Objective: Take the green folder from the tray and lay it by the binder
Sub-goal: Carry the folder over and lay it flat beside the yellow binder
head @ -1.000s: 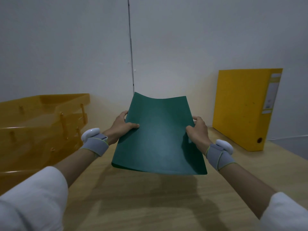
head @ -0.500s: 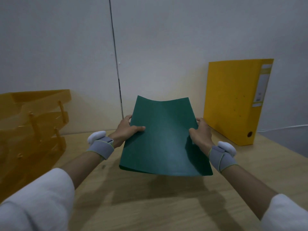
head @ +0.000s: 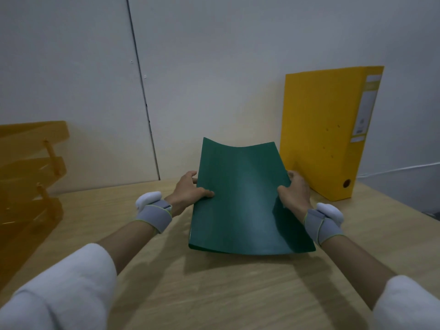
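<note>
Both hands are gripping the green folder (head: pixel 245 201) at its side edges: left hand (head: pixel 190 190) w/ thumb on top of the cover and fingers curled under the left edge, right hand (head: pixel 294 190) pinching the right edge the same way. The folder is sagging into a shallow trough between them, near edge hanging just above the wooden table (head: pixel 214 294), shadow showing under it, so it's not lying down yet.

What's changing vs a second ago: the folder is sitting lower and further right in frame, now center-right, w/ its right edge just beside the yellow binder (head: pixel 326 132), which is standing upright against the wall at right. The orange tray stack (head: pixel 31 177) is sliding off toward the left edge of frame, well apart from the folder. The folder is also reading closer to the table than before.

Meaning for the task: pickup from the tray looks done, carry nearly done. Remaining, by my read, is lowering the folder flat onto the bare table left of the binder and letting go. Right-hand fingers are close to the binder's face, so a bump is possible.
</note>
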`<state>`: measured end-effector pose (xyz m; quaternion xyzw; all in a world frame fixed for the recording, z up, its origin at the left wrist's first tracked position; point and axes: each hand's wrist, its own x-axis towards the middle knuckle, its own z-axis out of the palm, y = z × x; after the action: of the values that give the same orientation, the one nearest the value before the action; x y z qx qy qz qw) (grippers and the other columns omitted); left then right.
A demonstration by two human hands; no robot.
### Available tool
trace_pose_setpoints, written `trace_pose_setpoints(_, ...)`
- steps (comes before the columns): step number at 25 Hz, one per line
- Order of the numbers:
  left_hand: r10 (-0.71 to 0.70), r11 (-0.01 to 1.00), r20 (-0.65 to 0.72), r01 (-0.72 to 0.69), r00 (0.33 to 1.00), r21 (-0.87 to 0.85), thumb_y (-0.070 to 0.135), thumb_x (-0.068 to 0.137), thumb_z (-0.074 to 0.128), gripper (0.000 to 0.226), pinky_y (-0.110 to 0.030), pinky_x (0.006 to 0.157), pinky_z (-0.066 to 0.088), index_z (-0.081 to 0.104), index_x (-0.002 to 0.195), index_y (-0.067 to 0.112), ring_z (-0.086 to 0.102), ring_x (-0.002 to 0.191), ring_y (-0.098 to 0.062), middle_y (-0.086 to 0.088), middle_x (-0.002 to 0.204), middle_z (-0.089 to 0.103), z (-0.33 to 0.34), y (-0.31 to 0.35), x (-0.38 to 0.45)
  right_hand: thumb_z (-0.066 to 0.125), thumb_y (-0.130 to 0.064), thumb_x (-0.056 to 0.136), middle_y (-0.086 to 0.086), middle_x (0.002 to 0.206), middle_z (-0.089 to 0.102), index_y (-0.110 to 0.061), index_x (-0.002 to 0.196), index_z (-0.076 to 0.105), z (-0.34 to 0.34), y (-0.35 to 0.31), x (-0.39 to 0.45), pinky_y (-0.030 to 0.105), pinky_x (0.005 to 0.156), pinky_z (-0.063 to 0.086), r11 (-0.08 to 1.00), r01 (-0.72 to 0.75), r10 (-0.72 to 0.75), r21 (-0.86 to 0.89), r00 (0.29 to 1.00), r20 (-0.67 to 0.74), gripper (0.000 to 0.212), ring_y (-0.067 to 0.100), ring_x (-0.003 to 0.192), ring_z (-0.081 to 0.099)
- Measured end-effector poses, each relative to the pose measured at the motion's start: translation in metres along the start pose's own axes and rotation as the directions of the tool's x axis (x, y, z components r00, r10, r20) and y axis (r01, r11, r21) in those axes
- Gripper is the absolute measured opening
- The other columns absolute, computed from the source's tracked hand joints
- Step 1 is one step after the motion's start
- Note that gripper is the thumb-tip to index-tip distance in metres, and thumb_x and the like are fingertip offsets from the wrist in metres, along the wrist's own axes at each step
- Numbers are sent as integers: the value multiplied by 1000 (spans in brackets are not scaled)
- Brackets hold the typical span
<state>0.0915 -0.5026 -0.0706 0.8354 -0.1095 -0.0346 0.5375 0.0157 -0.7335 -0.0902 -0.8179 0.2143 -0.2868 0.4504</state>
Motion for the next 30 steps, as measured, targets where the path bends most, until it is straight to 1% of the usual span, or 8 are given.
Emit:
trace_pose_setpoints(3, 15, 1000, -15, -15, 1000, 19, 5, 70, 77, 77, -31, 89, 45, 40, 137, 6, 54, 109, -22, -13, 130, 55, 10, -6, 8, 54, 2, 82, 21, 129, 59, 0, 129, 52, 1, 9, 8, 31, 81, 40, 999, -25, 24, -25, 999, -25, 47, 40, 114, 55)
trace_pose_setpoints(11, 17, 995, 3, -17, 1000, 98, 18, 71, 79, 66, -36, 90, 49, 49, 128, 9, 54, 96, -20, -6, 108, 57, 36, -18, 26, 55, -5, 87, 22, 144, 46, 4, 139, 41, 1, 28, 29, 44, 104, 39, 983, -83, 85, -162, 996, 9, 54, 40, 132, 43)
trace_pose_setpoints(14, 13, 991, -16, -11, 1000, 135, 21, 70, 80, 66, -34, 87, 48, 48, 126, 9, 54, 98, -20, -7, 113, 58, 44, -23, 31, 57, -4, 85, 31, 127, 57, 15, 123, 52, 3, 34, 34, 49, 95, 45, 978, -114, 111, -175, 994, -26, 43, 44, 117, 53)
trace_pose_setpoints(16, 13, 989, -44, -6, 999, 148, 24, 69, 80, 63, -30, 82, 44, 50, 121, 8, 53, 97, -18, -7, 115, 59, 50, -27, 34, 57, -3, 82, 31, 92, 62, 15, 90, 61, 3, 40, 38, 44, 71, 46, 972, -127, 124, -197, 992, -27, 20, 39, 90, 60)
trace_pose_setpoints(20, 14, 987, -69, -3, 998, 163, 24, 69, 80, 57, -29, 85, 44, 54, 116, 6, 57, 108, -25, -11, 119, 62, 60, -32, 38, 58, -2, 80, 8, 56, 32, -7, 53, 32, 9, 49, 47, 29, 52, 25, 957, -146, 141, -251, 989, -37, 38, 23, 66, 38)
trace_pose_setpoints(24, 14, 983, -69, -2, 998, 181, 23, 71, 79, 54, -33, 89, 49, 57, 116, 4, 61, 107, -27, -13, 119, 64, 66, -33, 44, 59, -2, 77, 26, 75, 58, 8, 70, 59, 11, 57, 58, 33, 61, 35, 949, -146, 147, -279, 989, -18, 13, 39, 80, 63)
trace_pose_setpoints(27, -2, 987, -60, 11, 998, 158, 21, 72, 78, 47, -27, 84, 48, 61, 113, 5, 63, 100, -24, -13, 116, 67, 70, -34, 45, 59, -2, 77, 33, 100, 67, 17, 95, 65, 13, 62, 66, 43, 67, 48, 948, -104, 107, -301, 994, -6, 27, 44, 99, 62)
trace_pose_setpoints(30, 9, 988, -64, 1, 998, 156, 19, 74, 75, 38, -24, 83, 47, 65, 108, 6, 64, 97, -23, -13, 114, 69, 76, -35, 45, 61, -7, 80, 24, 122, 63, 5, 121, 60, 14, 63, 70, 41, 86, 49, 936, -84, 89, -343, 996, -3, 43, 40, 111, 58)
